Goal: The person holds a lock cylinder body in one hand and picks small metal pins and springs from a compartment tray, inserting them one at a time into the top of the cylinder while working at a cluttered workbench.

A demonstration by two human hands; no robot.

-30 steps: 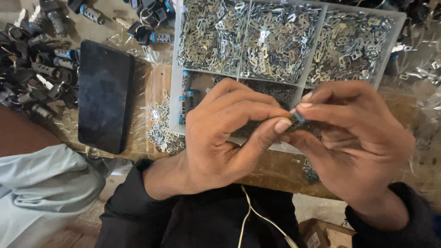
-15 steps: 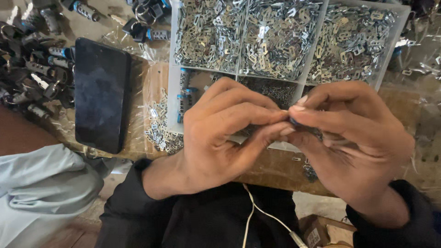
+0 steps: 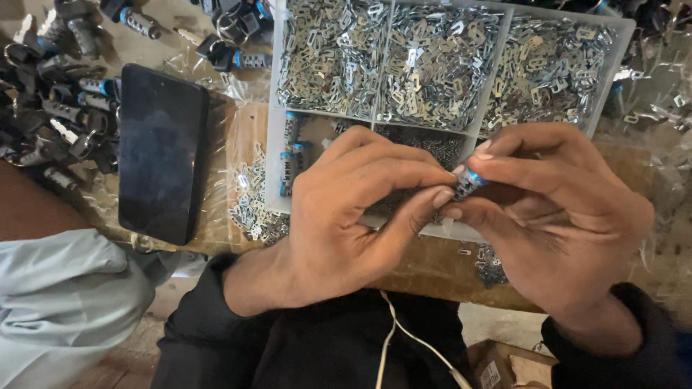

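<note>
Head view showed left hand and right hand pinching a small blue-banded cylinder between fingertips, its axis tilted toward the right hand.

Desk: worn brown wooden top, scuffed and dusty, its near edge running across the lower part of the view
Covering: crinkled clear plastic sheet lying over parts of the top, catching glare
Floor: pale, dusty strip showing below the near edge
Cardboard box: brown, open, standing on the floor under the edge
Light: soft and even, from above, with faint shadows
</note>
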